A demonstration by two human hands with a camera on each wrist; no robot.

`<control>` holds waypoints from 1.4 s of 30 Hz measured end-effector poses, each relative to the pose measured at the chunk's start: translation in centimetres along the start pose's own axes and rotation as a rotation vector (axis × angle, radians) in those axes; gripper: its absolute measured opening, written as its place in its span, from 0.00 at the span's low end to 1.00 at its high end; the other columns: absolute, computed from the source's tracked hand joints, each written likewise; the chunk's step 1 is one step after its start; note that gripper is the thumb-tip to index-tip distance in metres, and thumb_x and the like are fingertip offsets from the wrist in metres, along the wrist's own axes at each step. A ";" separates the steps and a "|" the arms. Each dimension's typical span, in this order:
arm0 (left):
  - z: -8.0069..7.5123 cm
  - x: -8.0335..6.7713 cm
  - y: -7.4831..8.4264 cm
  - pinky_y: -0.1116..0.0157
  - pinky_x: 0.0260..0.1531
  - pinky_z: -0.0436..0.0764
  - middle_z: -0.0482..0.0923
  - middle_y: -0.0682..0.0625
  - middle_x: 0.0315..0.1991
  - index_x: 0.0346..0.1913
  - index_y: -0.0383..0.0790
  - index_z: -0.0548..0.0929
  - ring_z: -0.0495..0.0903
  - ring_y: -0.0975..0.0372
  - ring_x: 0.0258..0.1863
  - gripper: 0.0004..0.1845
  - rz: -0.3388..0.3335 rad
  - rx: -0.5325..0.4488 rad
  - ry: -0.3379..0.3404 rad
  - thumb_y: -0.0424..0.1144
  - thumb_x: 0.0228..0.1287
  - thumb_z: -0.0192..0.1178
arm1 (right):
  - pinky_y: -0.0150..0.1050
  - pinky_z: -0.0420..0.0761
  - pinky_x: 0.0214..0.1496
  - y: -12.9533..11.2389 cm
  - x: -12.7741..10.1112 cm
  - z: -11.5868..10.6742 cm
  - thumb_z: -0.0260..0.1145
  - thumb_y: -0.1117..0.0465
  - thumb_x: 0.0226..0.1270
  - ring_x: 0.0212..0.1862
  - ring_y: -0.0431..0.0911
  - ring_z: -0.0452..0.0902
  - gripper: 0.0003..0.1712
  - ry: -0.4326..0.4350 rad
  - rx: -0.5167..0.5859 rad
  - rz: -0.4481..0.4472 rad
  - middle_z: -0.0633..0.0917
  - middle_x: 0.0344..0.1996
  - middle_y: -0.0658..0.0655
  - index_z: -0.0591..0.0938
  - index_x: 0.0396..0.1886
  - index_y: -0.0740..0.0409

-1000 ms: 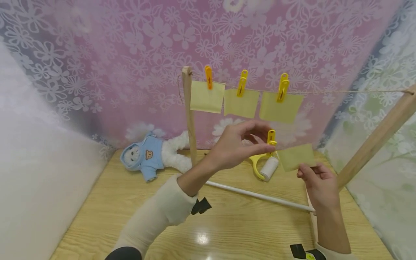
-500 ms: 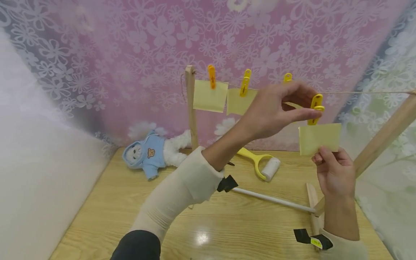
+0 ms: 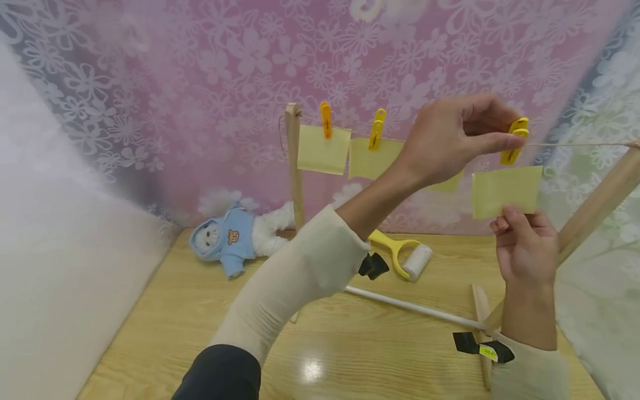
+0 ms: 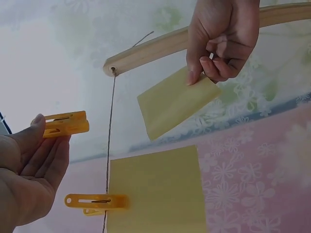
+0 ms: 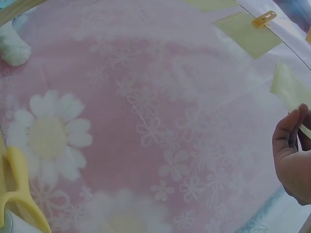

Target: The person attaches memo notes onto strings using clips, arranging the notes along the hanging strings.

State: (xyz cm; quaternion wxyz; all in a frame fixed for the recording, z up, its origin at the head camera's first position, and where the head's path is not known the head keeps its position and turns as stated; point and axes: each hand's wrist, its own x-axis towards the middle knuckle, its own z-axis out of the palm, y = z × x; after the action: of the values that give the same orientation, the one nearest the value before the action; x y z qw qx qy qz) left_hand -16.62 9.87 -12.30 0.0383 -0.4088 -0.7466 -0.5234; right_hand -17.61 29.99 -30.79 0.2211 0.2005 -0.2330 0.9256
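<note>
My left hand (image 3: pixel 450 139) pinches a yellow clothespin (image 3: pixel 515 141) between thumb and fingers, up at the height of the string (image 3: pixel 580 145). Just below the clothespin, my right hand (image 3: pixel 527 244) holds a yellow paper note (image 3: pixel 507 191) by its lower edge. A gap shows between clothespin and note in the left wrist view, and the note is apart from the string there. Two notes hang at the left under an orange clothespin (image 3: pixel 326 121) and a yellow one (image 3: pixel 377 130). A third hanging note (image 4: pixel 155 189) with its clothespin (image 4: pixel 97 201) is mostly hidden by my left hand in the head view.
The string runs between a left wooden post (image 3: pixel 295 166) and a slanted right post (image 3: pixel 600 205). On the wooden table (image 3: pixel 380 355) lie a plush toy in a blue hoodie (image 3: pixel 235 236), a yellow lint roller (image 3: pixel 416 261) and a white rod (image 3: pixel 415 306).
Both hands have moved up and to the right, carrying the clothespin and the note toward string height. My left hand now covers most of the third hanging note.
</note>
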 end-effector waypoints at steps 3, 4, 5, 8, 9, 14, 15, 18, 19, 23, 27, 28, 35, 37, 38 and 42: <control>0.3 1.2 -0.3 0.85 0.34 0.68 0.80 0.55 0.33 0.38 0.39 0.80 0.76 0.76 0.31 0.10 -0.003 0.052 0.020 0.36 0.52 0.62 | 0.41 0.76 0.25 0.0 0.4 0.3 0.49 0.85 0.55 0.20 0.53 0.72 0.06 0.021 -0.024 -0.027 0.77 0.22 0.69 0.72 0.28 0.80; 0.5 1.7 -0.5 0.85 0.34 0.68 0.80 0.56 0.33 0.37 0.39 0.80 0.76 0.76 0.30 0.09 -0.003 0.066 0.029 0.37 0.51 0.63 | 0.41 0.76 0.25 0.1 0.5 0.4 0.49 0.84 0.55 0.20 0.53 0.72 0.05 0.025 -0.038 -0.037 0.78 0.21 0.68 0.73 0.27 0.80; 0.8 2.1 -0.7 0.85 0.33 0.68 0.80 0.56 0.32 0.36 0.40 0.81 0.76 0.76 0.30 0.09 -0.006 0.081 0.039 0.37 0.50 0.63 | 0.40 0.76 0.24 0.1 0.6 0.5 0.50 0.84 0.55 0.19 0.52 0.72 0.05 0.027 -0.049 -0.045 0.78 0.21 0.68 0.73 0.27 0.80; 1.4 3.3 -1.3 0.86 0.32 0.67 0.80 0.59 0.31 0.33 0.43 0.82 0.75 0.78 0.29 0.08 -0.015 0.146 0.068 0.40 0.49 0.64 | 0.40 0.77 0.24 0.1 0.8 0.7 0.50 0.84 0.55 0.19 0.52 0.72 0.06 0.034 -0.045 -0.050 0.78 0.21 0.68 0.73 0.27 0.79; 1.6 3.6 -1.5 0.86 0.32 0.67 0.80 0.60 0.30 0.33 0.44 0.82 0.75 0.78 0.28 0.08 -0.020 0.163 0.078 0.41 0.48 0.64 | 0.41 0.77 0.24 0.1 0.8 0.6 0.50 0.85 0.55 0.18 0.52 0.72 0.06 0.036 -0.041 -0.048 0.78 0.21 0.68 0.73 0.27 0.79; 2.3 4.5 -1.4 0.86 0.31 0.66 0.79 0.63 0.29 0.32 0.48 0.83 0.74 0.80 0.28 0.07 -0.054 0.240 0.102 0.43 0.49 0.64 | 0.43 0.78 0.25 -0.2 1.0 0.7 0.49 0.85 0.55 0.19 0.54 0.73 0.07 0.057 0.011 0.000 0.78 0.21 0.69 0.73 0.28 0.80; 2.4 4.6 -1.4 0.86 0.31 0.66 0.79 0.63 0.29 0.32 0.48 0.83 0.73 0.80 0.27 0.06 -0.060 0.244 0.104 0.43 0.49 0.64 | 0.42 0.78 0.25 -0.2 1.1 0.7 0.49 0.85 0.54 0.19 0.54 0.73 0.07 0.061 0.011 -0.004 0.78 0.21 0.69 0.73 0.29 0.80; 2.5 4.6 -1.4 0.86 0.30 0.67 0.79 0.63 0.28 0.31 0.47 0.83 0.73 0.79 0.27 0.06 -0.065 0.262 0.113 0.42 0.49 0.64 | 0.42 0.78 0.25 0.0 1.2 1.0 0.49 0.85 0.54 0.19 0.54 0.74 0.07 0.061 0.020 -0.007 0.78 0.21 0.69 0.73 0.29 0.80; 2.5 4.6 -1.4 0.86 0.30 0.67 0.79 0.62 0.28 0.31 0.47 0.82 0.73 0.79 0.27 0.06 -0.066 0.268 0.117 0.42 0.49 0.64 | 0.42 0.78 0.25 0.0 1.3 1.0 0.49 0.85 0.54 0.19 0.54 0.74 0.07 0.058 0.025 -0.007 0.78 0.21 0.69 0.73 0.29 0.80; 2.6 4.5 -1.4 0.86 0.29 0.67 0.79 0.62 0.28 0.31 0.46 0.82 0.74 0.78 0.26 0.06 -0.075 0.292 0.128 0.42 0.49 0.64 | 0.42 0.78 0.26 0.3 1.3 1.3 0.50 0.84 0.55 0.19 0.53 0.74 0.07 0.030 0.026 -0.011 0.78 0.21 0.68 0.73 0.30 0.79; 2.9 4.5 -1.5 0.86 0.28 0.67 0.78 0.62 0.28 0.31 0.46 0.82 0.74 0.78 0.26 0.05 -0.091 0.296 0.126 0.41 0.49 0.63 | 0.43 0.78 0.26 0.5 1.3 1.5 0.49 0.84 0.56 0.20 0.54 0.75 0.07 0.013 0.073 0.018 0.78 0.21 0.68 0.73 0.31 0.79; 3.0 4.5 -1.5 0.85 0.27 0.67 0.78 0.62 0.27 0.30 0.46 0.82 0.73 0.78 0.25 0.05 -0.097 0.295 0.128 0.42 0.49 0.64 | 0.43 0.78 0.26 0.6 1.2 1.5 0.49 0.84 0.56 0.20 0.54 0.74 0.07 0.011 0.079 0.024 0.78 0.21 0.68 0.73 0.31 0.79; 3.2 4.5 -2.1 0.85 0.27 0.68 0.78 0.62 0.26 0.30 0.46 0.83 0.73 0.78 0.25 0.05 -0.104 0.275 0.131 0.41 0.49 0.65 | 0.41 0.78 0.26 0.8 1.0 1.8 0.48 0.83 0.57 0.20 0.52 0.74 0.06 0.000 0.086 0.026 0.76 0.21 0.67 0.72 0.32 0.78; 3.2 4.5 -2.3 0.84 0.27 0.68 0.78 0.62 0.26 0.30 0.47 0.83 0.73 0.78 0.25 0.05 -0.104 0.267 0.127 0.41 0.49 0.65 | 0.41 0.78 0.27 0.9 1.0 1.8 0.48 0.82 0.58 0.20 0.52 0.73 0.07 -0.005 0.084 0.021 0.76 0.22 0.66 0.72 0.33 0.78; 3.3 4.5 -2.4 0.84 0.28 0.68 0.78 0.62 0.26 0.30 0.47 0.83 0.73 0.78 0.25 0.05 -0.107 0.266 0.126 0.41 0.48 0.65 | 0.41 0.78 0.27 0.9 1.0 1.8 0.48 0.82 0.58 0.20 0.52 0.73 0.07 -0.006 0.083 0.019 0.76 0.22 0.66 0.72 0.34 0.78; 3.4 4.4 -2.6 0.84 0.27 0.68 0.78 0.62 0.26 0.30 0.47 0.83 0.73 0.78 0.25 0.06 -0.117 0.257 0.124 0.42 0.47 0.66 | 0.41 0.78 0.27 0.8 0.9 1.9 0.48 0.82 0.58 0.20 0.51 0.73 0.07 -0.002 0.077 0.015 0.76 0.23 0.66 0.71 0.35 0.78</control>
State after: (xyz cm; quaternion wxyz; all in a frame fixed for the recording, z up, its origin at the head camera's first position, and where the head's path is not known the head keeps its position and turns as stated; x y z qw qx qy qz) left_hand -20.01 14.85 -13.67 0.1060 -0.3232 -0.8262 -0.4491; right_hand -18.26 28.61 -29.11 0.2057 0.2083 -0.1988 0.9353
